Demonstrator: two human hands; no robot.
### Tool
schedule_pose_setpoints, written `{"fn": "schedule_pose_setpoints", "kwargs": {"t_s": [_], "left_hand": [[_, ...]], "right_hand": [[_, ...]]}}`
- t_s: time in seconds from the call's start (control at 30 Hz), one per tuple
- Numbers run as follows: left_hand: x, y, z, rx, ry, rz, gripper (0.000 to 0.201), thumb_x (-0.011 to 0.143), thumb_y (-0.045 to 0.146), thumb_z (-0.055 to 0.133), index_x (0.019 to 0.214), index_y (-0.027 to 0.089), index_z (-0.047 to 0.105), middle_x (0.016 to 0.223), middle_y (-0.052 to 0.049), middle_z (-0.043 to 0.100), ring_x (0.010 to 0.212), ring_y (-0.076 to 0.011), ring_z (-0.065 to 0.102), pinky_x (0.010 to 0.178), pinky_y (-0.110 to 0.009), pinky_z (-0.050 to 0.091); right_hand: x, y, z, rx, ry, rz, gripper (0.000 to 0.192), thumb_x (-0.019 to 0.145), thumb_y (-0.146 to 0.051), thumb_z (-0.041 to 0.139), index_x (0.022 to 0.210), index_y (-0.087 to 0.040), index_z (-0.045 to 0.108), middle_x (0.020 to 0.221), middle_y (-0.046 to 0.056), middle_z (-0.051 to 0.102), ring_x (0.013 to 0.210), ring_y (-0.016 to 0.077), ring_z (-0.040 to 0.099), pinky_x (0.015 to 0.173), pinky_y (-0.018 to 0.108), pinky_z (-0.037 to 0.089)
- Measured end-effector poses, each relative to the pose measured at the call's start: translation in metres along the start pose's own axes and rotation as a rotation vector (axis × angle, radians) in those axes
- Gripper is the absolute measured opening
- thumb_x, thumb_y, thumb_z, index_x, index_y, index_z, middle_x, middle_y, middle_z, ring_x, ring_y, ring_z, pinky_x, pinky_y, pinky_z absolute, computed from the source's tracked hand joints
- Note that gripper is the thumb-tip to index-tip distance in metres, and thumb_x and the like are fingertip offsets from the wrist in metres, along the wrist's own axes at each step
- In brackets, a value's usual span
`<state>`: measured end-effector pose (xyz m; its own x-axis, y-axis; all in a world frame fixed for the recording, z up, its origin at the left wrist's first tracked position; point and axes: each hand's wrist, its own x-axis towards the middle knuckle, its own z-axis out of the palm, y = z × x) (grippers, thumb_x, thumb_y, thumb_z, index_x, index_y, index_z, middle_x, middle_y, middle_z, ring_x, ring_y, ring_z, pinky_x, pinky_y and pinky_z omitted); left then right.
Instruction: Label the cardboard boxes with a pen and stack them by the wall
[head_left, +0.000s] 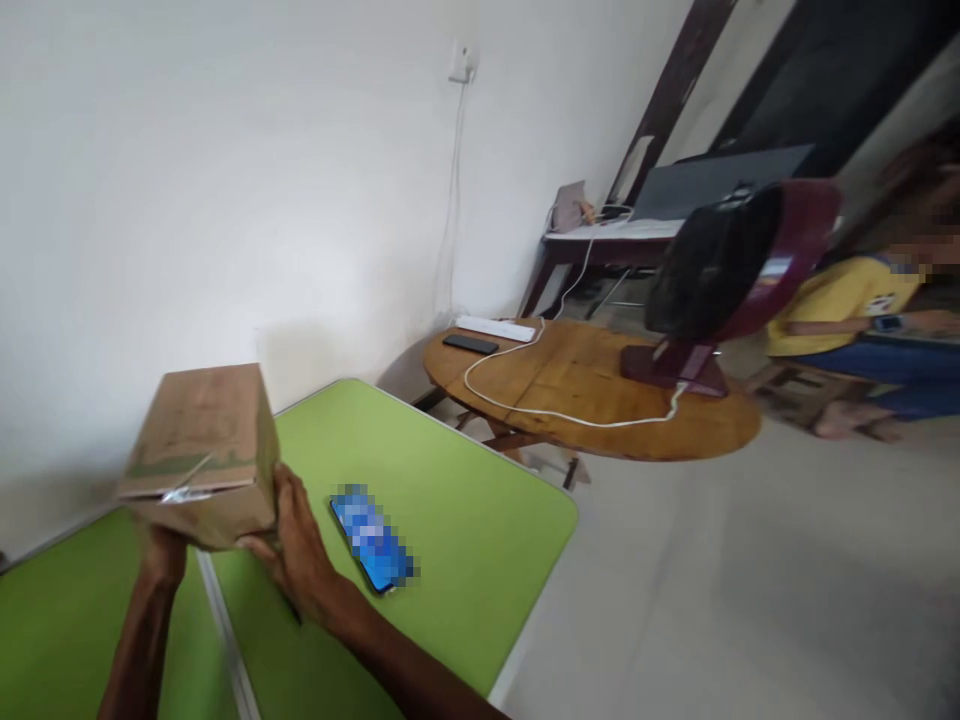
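Observation:
A brown cardboard box [199,425] with a strip of shiny tape on its near edge is held up over the green folding table [450,520]. My right hand [296,545] grips the box's right side, fingers along the side and thumb under the near lower edge. Beneath the left part of the box is my left hand [163,555]; its fingers are mostly hidden behind the cardboard. A smartphone [371,540] with a blue, lit screen lies on the table to the right of my right hand.
Beyond the green table stands an oval wooden table [577,375] with a maroon fan [742,270], a white power strip [495,328], a dark phone [470,344] and a white cable. A person in a yellow shirt [840,300] sits at the right. A white wall [225,180] rises behind the box.

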<state>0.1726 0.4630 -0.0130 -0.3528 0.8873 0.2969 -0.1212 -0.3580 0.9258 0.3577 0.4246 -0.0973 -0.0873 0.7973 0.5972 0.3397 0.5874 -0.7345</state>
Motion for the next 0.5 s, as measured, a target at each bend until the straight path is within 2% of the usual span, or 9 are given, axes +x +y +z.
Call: {"fn": "schedule_pose_setpoints", "kwargs": {"t_s": [0.07,0.17,0.27,0.37,0.5], "left_hand": [[0.035,-0.029,0.053,-0.071,-0.023,-0.086,0.051,0.104,0.052,0.074,0.145,0.021,0.067,0.148,-0.014,0.069,0.127,-0.0306,0.071,0.107,-0.056,0.062],[0.07,-0.071,0.124,-0.155,-0.108,-0.201,0.052,0.106,0.059,0.068,0.141,0.021,0.07,0.145,-0.014,0.071,0.126,-0.0297,0.072,0.108,-0.056,0.061],[0.093,-0.107,0.168,-0.171,-0.177,-0.289,0.053,0.106,0.063,0.066,0.138,0.02,0.072,0.142,-0.014,0.073,0.125,-0.0294,0.073,0.109,-0.056,0.06],[0.117,-0.133,0.182,-0.099,-0.183,-0.311,0.051,0.106,0.06,0.069,0.137,0.02,0.072,0.141,-0.013,0.073,0.123,-0.0291,0.073,0.108,-0.055,0.061],[0.133,-0.145,0.164,0.085,-0.108,-0.185,0.055,0.105,0.058,0.07,0.145,0.021,0.068,0.151,-0.014,0.068,0.134,-0.0338,0.068,0.115,-0.061,0.057]], "right_hand": [[0.013,0.031,-0.031,-0.114,0.054,0.049,0.118,0.102,-0.027,0.083,0.186,-0.028,-0.001,0.185,0.025,0.031,0.172,0.0436,0.036,0.138,0.069,0.038],[0.026,0.081,-0.07,-0.242,0.068,0.086,0.123,0.097,-0.018,0.086,0.186,-0.03,0.003,0.186,0.025,0.029,0.173,0.0461,0.034,0.137,0.07,0.038],[0.032,0.121,-0.092,-0.274,0.02,0.139,0.122,0.091,-0.011,0.086,0.186,-0.029,0.012,0.188,0.025,0.025,0.173,0.047,0.033,0.136,0.067,0.041],[0.035,0.148,-0.098,-0.251,-0.039,0.178,0.116,0.09,-0.008,0.084,0.184,-0.029,0.019,0.185,0.025,0.03,0.168,0.0441,0.044,0.131,0.063,0.049],[0.047,0.17,-0.098,-0.212,-0.08,0.207,0.098,0.091,-0.008,0.08,0.177,-0.029,0.036,0.172,0.021,0.05,0.153,0.0378,0.063,0.114,0.054,0.067]]}}
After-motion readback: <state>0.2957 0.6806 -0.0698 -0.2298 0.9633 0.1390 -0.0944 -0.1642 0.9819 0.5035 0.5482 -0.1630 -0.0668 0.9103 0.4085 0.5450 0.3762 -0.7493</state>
